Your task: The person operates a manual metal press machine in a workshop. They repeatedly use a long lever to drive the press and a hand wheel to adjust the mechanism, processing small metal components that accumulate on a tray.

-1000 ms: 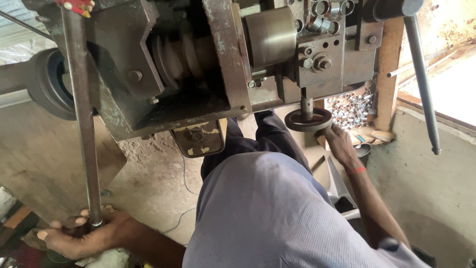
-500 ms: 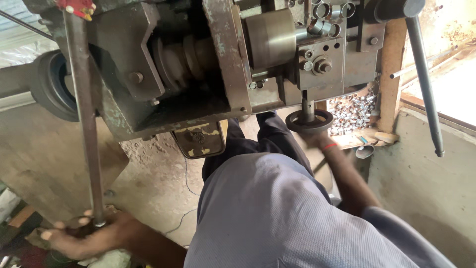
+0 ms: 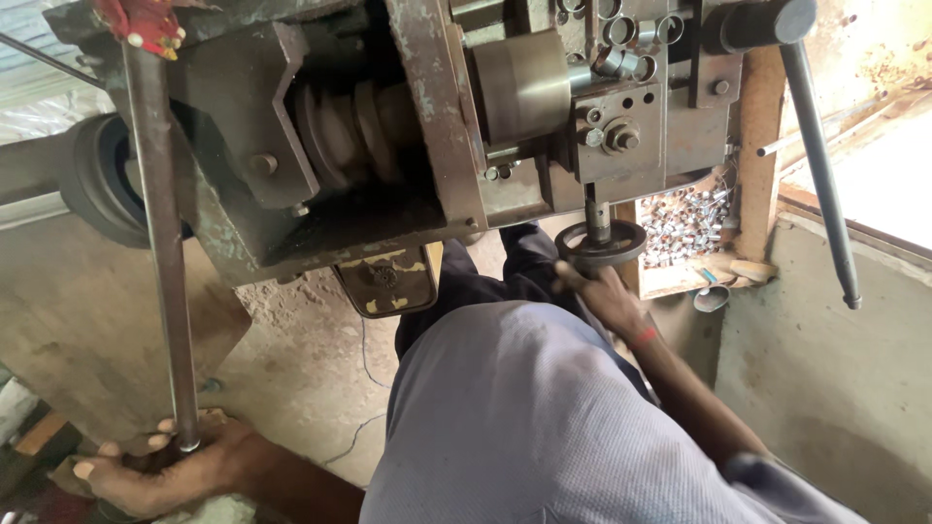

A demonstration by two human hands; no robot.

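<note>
At the far left, the left hand [image 3: 160,471] is wrapped around the lower end of a long metal rod [image 3: 160,262] that hangs down from the machine [image 3: 388,146], fingers curled about its tip; it sits in the same place as a second ago, so the rod is being held steady rather than swung. Moving right, the grey-shirted body fills the middle, below the machine's stepped pulley [image 3: 354,131] and a smooth metal cylinder [image 3: 524,87]. Further right, the right hand [image 3: 607,296] has risen from beside the small round handwheel [image 3: 600,243] and now presses up against its lower rim, fingers closing on it, though whether they grip fully I cannot tell. That shift suggests the work has passed from reaching to turning the wheel. Beyond it lies a wooden tray [image 3: 743,267] of small shiny metal pieces [image 3: 680,228], and a long lever [image 3: 820,175] slants down at the far right.
</note>
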